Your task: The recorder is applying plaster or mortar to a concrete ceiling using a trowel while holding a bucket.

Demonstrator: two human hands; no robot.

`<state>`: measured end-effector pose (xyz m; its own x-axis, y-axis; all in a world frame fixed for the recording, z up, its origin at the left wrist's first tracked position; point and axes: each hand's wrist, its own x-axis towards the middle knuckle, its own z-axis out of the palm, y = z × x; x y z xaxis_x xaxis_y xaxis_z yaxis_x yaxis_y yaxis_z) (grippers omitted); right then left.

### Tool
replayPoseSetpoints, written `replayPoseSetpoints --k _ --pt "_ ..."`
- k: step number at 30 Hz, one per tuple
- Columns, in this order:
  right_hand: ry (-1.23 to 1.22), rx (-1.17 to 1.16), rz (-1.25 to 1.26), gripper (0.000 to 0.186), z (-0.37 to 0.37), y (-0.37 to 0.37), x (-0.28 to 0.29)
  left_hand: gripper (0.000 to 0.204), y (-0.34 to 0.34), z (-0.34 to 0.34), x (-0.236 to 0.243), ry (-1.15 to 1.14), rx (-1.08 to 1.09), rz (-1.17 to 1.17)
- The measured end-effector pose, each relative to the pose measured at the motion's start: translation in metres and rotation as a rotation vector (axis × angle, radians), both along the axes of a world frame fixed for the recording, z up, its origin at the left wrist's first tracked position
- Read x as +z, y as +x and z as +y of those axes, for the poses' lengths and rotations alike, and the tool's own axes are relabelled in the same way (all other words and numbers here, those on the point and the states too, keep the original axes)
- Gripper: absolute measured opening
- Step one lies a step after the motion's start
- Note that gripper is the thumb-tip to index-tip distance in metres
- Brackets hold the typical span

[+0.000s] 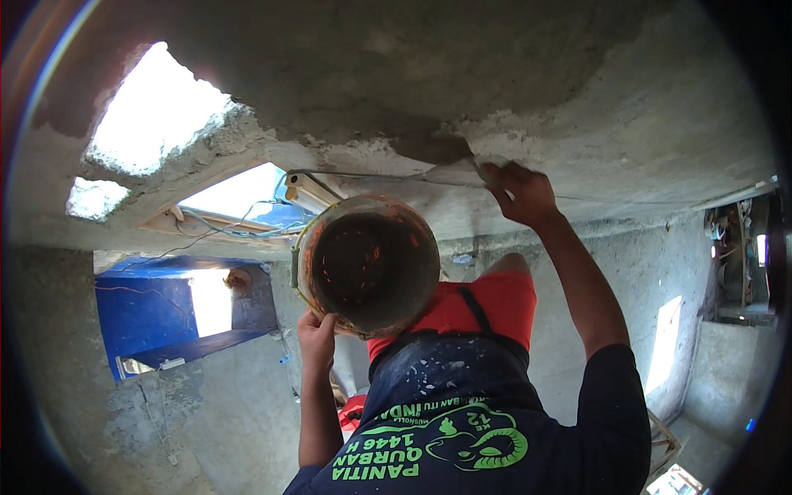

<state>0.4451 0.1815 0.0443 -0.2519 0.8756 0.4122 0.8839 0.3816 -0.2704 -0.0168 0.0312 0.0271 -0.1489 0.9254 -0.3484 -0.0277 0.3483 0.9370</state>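
My left hand [318,334] grips the lower left rim of a round bucket [404,305], stained orange inside and holding grey matter at its bottom. My right hand [521,194] is closed round the handle of a trowel [445,153], whose blurred blade lies at the rough grey concrete surface [577,124], beside a dark damp patch. The bucket is in front of my red shorts and dark shirt, left of the trowel.
Jagged bright openings [153,107] pierce the concrete at upper left, near loose cables [231,219] and a pale fixture [309,190]. A blue-painted recess [140,305] is at left. Grey walls [610,272] surround me, with a cluttered nook [738,256] at far right.
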Motion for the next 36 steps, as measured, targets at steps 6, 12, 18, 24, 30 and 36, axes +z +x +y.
replayPoseSetpoints --k 6,12,18,24,30,36 --pt "0.098 0.033 0.046 0.034 0.033 -0.031 0.021 0.016 0.002 0.005 -0.011 0.081 -0.071 0.093" --pt "-0.385 -0.166 -0.095 0.035 -0.006 -0.01 -0.027 0.014 0.005 -0.01 0.003 -0.004 0.032 0.046" --pt "-0.683 -0.323 0.477 0.037 -0.088 0.002 0.005 0.014 -0.004 -0.007 0.002 -0.081 0.044 0.138" --pt "-0.734 0.134 0.387 0.045 -0.115 -0.04 0.04 0.014 0.013 0.009 0.012 0.011 -0.006 0.071" --pt "-0.599 0.126 -0.217 0.023 -0.079 -0.123 0.064 0.013 0.049 0.036 0.036 0.178 -0.257 0.426" --pt "-0.561 0.144 -0.469 0.021 -0.07 -0.117 0.062 0.016 0.082 0.041 0.054 0.35 -0.287 0.497"
